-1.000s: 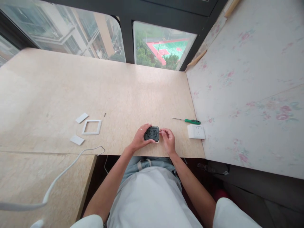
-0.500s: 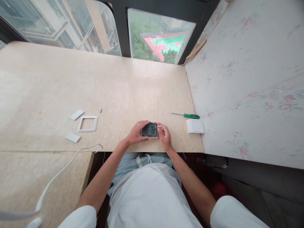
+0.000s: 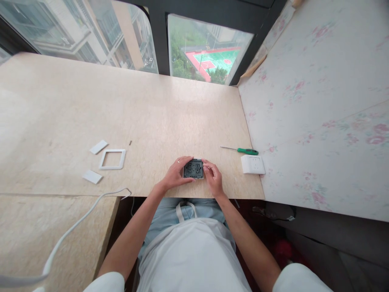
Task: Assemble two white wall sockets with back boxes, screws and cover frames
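Note:
A wall switch body [image 3: 193,168], dark grey inside with a thin white edge, lies between my hands near the front of the counter. My left hand [image 3: 178,173] grips it from the left, with the thumb along the near edge and the fingers at the far edge. At its right edge, my right hand [image 3: 213,177] has thumb and fingertips pinched together. Whatever sits in that pinch is too small to make out. Off to the left lie a white switch frame [image 3: 124,159], two white rocker covers [image 3: 99,147] [image 3: 92,176] and a small screw [image 3: 130,142].
A green-handled screwdriver [image 3: 247,151] lies at the right, just beyond a white socket box [image 3: 253,165] against the papered wall [image 3: 304,134]. A white cable [image 3: 73,224] curves over the lower left counter. Windows [image 3: 209,48] border the far side.
The whole view has shifted slightly. Both hands keep almost the same hold on the switch body, with the right fingertips still pinched at its right edge.

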The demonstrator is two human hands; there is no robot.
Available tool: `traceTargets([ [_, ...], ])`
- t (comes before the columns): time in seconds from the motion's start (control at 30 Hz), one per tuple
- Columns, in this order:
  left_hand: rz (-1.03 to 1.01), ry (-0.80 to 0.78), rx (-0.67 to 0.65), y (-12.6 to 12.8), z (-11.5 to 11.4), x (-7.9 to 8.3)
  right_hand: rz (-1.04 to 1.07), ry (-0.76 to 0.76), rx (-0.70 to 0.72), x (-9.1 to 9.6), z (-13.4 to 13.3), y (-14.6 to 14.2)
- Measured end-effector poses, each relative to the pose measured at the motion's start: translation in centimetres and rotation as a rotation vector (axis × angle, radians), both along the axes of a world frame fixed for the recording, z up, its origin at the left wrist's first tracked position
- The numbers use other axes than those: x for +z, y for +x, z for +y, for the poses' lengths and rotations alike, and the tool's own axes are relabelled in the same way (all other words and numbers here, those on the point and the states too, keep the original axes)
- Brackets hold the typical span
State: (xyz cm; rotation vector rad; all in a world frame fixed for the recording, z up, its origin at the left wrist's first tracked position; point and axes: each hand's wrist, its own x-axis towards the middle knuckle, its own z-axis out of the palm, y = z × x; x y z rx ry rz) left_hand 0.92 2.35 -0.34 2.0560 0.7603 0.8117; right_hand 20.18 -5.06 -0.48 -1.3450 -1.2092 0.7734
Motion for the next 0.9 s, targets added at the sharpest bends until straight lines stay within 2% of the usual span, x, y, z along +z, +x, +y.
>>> traceTargets([
  [0.43, -0.022, -0.017, 0.002, -0.1, -0.09, -0.14, 0.004, -0.032, -0.021, -0.22, 0.1, -0.04],
  [0.63, -0.006, -0.075, 0.022, -0.34, -0.28, -0.27, -0.038, -0.032, -0.01, -0.15, 0.12, 0.01],
  [0.9, 0.024, -0.058, 0.035, -0.19, -0.44, -0.46, -0.093, 0.007, 0.024, -0.26, 0.05, 0.04],
])
